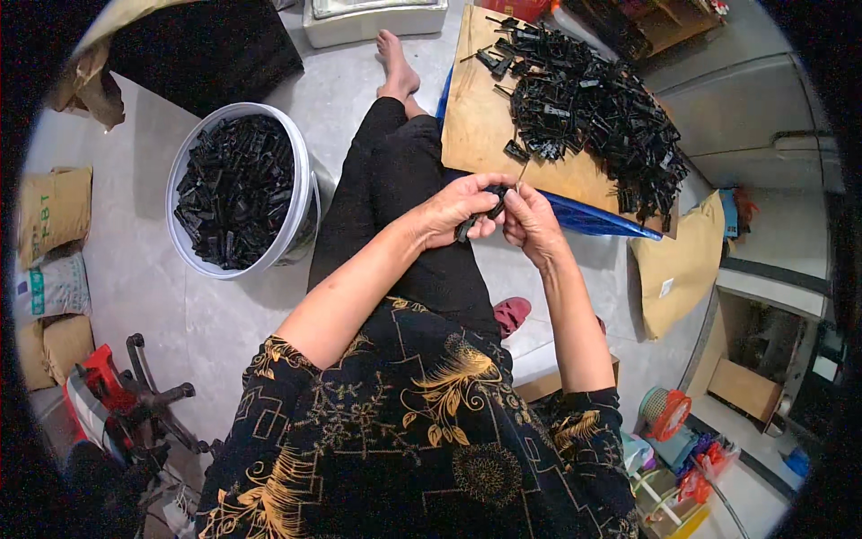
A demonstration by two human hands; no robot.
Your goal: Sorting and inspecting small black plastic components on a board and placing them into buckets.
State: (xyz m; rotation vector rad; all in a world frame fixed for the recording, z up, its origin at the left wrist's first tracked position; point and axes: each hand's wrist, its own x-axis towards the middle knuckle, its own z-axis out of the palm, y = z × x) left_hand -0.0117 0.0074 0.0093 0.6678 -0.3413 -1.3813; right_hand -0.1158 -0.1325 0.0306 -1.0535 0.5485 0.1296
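Above my lap, near the close edge of the wooden board (480, 108), my two hands meet. My left hand (445, 213) is closed around a small black plastic part (467, 228), whose end sticks out below the fingers. Thumb and fingers of my right hand (533, 225) pinch at the same part from the other side. A thin, light sliver (522, 172) rises above the right fingertips; whether it belongs to the part I cannot tell. On the board lies a big heap of similar black plastic parts (575, 112), many with thin stems.
A white bucket (305, 211) full of black parts (238, 193) stands at the left. A black box (206, 54) is behind it. Brown packages (56, 211) line the far left; a red-and-black object (103, 377) stands below them. At the right, a paper bag (673, 269) leans beside the board.
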